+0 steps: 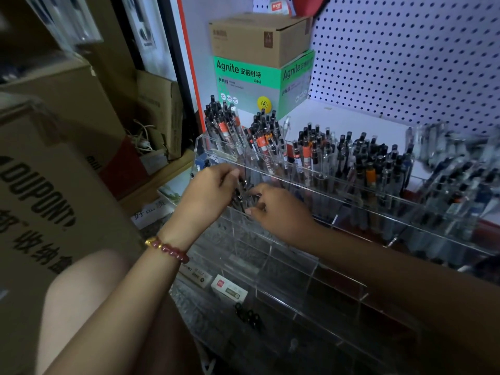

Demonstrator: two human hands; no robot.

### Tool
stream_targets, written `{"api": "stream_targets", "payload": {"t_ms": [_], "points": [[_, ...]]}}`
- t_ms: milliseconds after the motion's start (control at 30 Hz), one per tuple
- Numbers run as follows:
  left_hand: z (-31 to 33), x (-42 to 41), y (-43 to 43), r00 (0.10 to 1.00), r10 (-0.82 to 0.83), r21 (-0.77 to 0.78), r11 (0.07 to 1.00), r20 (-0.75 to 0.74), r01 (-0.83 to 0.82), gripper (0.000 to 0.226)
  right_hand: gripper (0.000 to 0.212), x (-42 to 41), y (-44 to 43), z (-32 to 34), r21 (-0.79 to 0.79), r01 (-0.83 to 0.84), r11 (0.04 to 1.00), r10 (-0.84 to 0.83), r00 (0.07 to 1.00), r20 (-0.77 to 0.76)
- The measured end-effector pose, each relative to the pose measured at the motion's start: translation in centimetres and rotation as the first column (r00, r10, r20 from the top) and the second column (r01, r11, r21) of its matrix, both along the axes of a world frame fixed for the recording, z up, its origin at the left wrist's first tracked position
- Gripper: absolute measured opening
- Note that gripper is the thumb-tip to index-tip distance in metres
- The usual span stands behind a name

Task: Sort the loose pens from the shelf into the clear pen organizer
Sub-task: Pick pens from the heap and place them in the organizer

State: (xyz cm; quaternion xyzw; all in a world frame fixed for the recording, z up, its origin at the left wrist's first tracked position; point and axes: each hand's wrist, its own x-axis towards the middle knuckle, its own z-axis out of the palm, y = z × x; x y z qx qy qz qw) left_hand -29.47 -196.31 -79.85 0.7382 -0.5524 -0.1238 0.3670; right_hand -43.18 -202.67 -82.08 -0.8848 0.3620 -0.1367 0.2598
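A tiered clear pen organizer (303,269) stands on the shelf, its back rows packed with upright pens (311,155). My left hand (208,193), with a bead bracelet at the wrist, grips a small bunch of dark pens (242,197) over the left end of a middle row. My right hand (278,209) meets it there and pinches the same bunch from the right. The pens' lower ends are hidden behind my fingers. The front compartments hold few pens.
A green and white Agnite box (259,82) with a brown carton (257,36) on top stands at the shelf's back left. Pegboard (405,58) lines the back wall. Cardboard boxes (51,185) crowd the left. Small white packets (228,290) lie under the organizer's front.
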Motion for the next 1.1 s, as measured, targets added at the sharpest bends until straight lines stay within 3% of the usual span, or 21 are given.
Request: {"api": "stream_targets", "payload": {"t_ms": [33, 167, 367, 633, 933, 1100], "points": [[0.1, 0.0, 0.2, 1.000, -0.017, 0.020, 1.000, -0.023, 0.017, 0.017, 0.036, 0.0, 0.1, 0.0, -0.017, 0.011, 1.000, -0.011, 1.000, -0.001], [-0.3, -0.1, 0.0, 1.000, -0.009, 0.077, 0.997, -0.015, 0.010, 0.044, 0.034, 0.1, 0.2, -0.1, -0.063, 0.039, 0.997, -0.039, 0.999, -0.006], [-0.5, -0.3, -0.4, 0.998, 0.032, 0.026, 0.999, -0.054, -0.031, 0.039, 0.035, 0.0, 0.0, -0.2, -0.063, 0.020, 0.998, -0.021, 1.000, -0.019], [-0.8, -0.8, -0.6, 0.983, 0.021, 0.004, 1.000, -0.183, -0.021, 0.045, 0.017, -0.3, -0.1, -0.2, -0.064, -0.026, 0.998, 0.023, 0.999, -0.049], [-1.1, -0.8, -0.7, 0.987, 0.017, -0.068, 0.997, -0.161, -0.028, 0.037, 0.018, -0.4, -0.1, -0.4, -0.034, -0.015, 0.999, 0.014, 1.000, -0.019], [-1.1, -0.8, -0.7, 0.999, 0.038, -0.176, 0.984, 0.031, -0.032, 0.038, 0.031, -0.2, 0.0, -0.4, -0.061, -0.034, 0.998, 0.030, 0.997, -0.064]]}}
